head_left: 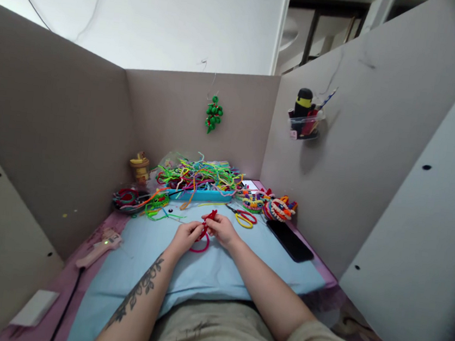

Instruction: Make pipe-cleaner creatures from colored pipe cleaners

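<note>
We pinched the red strand [199,251] in our left hand [187,236] and right hand [221,229] — it sat between the close-set grips, probably for steadiness — while scissors [238,212] lay right of both grips, seemingly kept handy.

Open cloth [135,261] leftward, scissors [238,212] rightward

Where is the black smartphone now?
In the head view, the black smartphone lies right of centre on the blue cloth near its edge, right of the scissors.
</note>
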`<state>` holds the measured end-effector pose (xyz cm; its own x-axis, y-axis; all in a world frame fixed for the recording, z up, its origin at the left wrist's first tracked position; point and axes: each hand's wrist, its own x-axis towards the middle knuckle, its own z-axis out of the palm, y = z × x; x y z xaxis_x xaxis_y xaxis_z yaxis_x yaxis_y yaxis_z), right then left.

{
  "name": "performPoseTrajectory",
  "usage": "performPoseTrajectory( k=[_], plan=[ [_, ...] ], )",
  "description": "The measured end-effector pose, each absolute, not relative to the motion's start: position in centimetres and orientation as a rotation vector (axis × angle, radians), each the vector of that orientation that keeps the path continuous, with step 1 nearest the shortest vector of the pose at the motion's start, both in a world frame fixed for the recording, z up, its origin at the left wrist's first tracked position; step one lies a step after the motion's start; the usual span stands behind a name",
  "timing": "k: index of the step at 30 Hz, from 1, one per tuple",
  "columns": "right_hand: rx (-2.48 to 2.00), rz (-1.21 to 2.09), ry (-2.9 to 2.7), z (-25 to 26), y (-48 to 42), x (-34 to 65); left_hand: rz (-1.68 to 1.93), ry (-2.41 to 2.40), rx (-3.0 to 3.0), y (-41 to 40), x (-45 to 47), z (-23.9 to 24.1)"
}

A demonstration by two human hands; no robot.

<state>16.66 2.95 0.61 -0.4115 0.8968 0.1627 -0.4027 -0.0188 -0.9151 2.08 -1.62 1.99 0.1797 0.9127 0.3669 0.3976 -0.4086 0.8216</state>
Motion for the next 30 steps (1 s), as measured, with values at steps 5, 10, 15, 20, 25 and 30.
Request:
performPoseTrajectory(
  k=[5,10,15,20,25,30],
  plan=[
    [-0.592,1.642,-1.256,0.4,3.1,16.7,1.168,1.242,1.939,-1.6,2.0,1.8],
    [-0.623,1.517,-1.311,-0.1,3.3,16.6,1.161,1.246,1.940,-1.6,2.0,1.7],
    [-0.657,1.474,-1.350,-0.2,3.3,16.5,1.170,1.242,1.930,-1.6,2.0,1.9],
    [-0.617,1.506,-1.261,0.3,3.0,16.3,1.289,1.214,1.822,-1.5,2.1,1.8],
    [-0.641,1.525,-1.038,0.9,3.4,16.6,1.504,1.206,1.694,-0.9,2.0,1.7],
    [-0.655,1.512,-0.817,1.0,4.1,17.2,1.495,1.212,1.540,-0.5,1.5,1.9]
  ],
)
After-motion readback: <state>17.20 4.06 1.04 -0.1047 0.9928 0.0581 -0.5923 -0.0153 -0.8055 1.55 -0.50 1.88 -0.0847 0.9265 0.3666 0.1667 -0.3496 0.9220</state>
